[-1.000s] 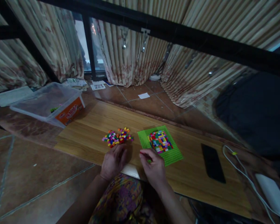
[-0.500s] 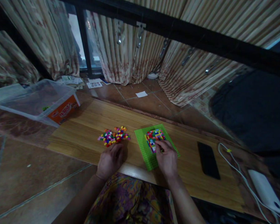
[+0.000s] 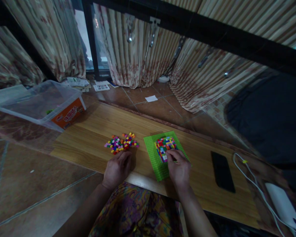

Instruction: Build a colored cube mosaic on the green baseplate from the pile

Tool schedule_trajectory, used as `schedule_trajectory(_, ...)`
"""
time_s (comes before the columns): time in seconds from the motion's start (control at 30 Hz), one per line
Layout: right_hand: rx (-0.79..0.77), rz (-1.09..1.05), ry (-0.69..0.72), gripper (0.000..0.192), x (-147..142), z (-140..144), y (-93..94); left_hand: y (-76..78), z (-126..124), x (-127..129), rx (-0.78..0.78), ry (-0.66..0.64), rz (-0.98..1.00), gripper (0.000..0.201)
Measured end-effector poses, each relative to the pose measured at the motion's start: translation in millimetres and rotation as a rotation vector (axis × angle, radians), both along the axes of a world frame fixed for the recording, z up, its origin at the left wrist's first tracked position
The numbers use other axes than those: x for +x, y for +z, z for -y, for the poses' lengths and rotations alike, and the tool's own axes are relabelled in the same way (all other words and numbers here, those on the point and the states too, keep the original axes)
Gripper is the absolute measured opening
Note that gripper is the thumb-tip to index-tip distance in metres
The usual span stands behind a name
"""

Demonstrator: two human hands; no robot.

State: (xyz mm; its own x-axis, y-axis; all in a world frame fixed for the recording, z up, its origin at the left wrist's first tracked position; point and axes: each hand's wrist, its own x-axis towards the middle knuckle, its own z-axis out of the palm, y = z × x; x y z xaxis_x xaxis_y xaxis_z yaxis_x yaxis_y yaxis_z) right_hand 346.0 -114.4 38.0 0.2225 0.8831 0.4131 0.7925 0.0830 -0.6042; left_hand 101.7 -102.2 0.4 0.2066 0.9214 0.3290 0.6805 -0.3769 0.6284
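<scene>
Green studded plastic baseplate (image 3: 155,157), bench-centre landmark. My right hand (image 3: 179,169) lay over its multicoloured brick mosaic (image 3: 164,146), fingertips pressing; grip unclear. My left hand (image 3: 117,168), loosely curled and empty, rested left, below the loose coloured bricks (image 3: 120,143), ready for picking.

A low desk (image 3: 93,131) lies on the floor in front of the seated person, with curtains (image 3: 143,49) hanging behind it. Near the desk's middle sits a baseplate (image 3: 153,154) carrying a block of small bricks (image 3: 164,144). A loose pile of bricks (image 3: 120,143) lies just left of the baseplate. The right hand (image 3: 179,168) rests on the baseplate's near part, touching the block; the left hand (image 3: 117,168) rests on the desk just before the pile. A phone (image 3: 222,171) lies well to the right, with a cable (image 3: 251,177) beyond it. A storage box (image 3: 39,105) stands off the desk's far left corner.
</scene>
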Motion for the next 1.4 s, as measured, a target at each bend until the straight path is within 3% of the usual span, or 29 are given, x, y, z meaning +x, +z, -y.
schedule_trajectory(0.33,-0.054,0.051,0.067,0.022,7,1,-1.3,-0.8,1,-1,-0.003,0.014,0.059,0.018)
schedule_trajectory(0.47,0.019,0.064,0.035,0.024,2,9,1.5,1.0,5,-3,0.027,0.104,0.179,0.017)
schedule_trajectory(0.6,0.076,0.008,0.077,0.022,-28,12,4.4,2.5,8,-6,0.033,0.158,0.231,0.018)
schedule_trajectory(0.73,-0.063,-0.028,0.235,0.023,-69,-2,-3.9,3.6,10,-7,0.010,0.154,0.237,0.018)
schedule_trajectory(0.93,-0.100,0.010,0.192,0.025,-99,-35,-27.2,3.5,10,-6,-0.005,0.133,0.230,0.019)
schedule_trajectory(1.17,-0.100,0.082,0.202,0.024,-104,-45,-33.8,1.0,9,-5,0.006,0.103,0.184,0.018)
schedule_trajectory(1.4,-0.098,-0.056,0.282,0.027,-93,-22,-24.2,-0.1,8,-6,-0.007,0.094,0.160,0.018)
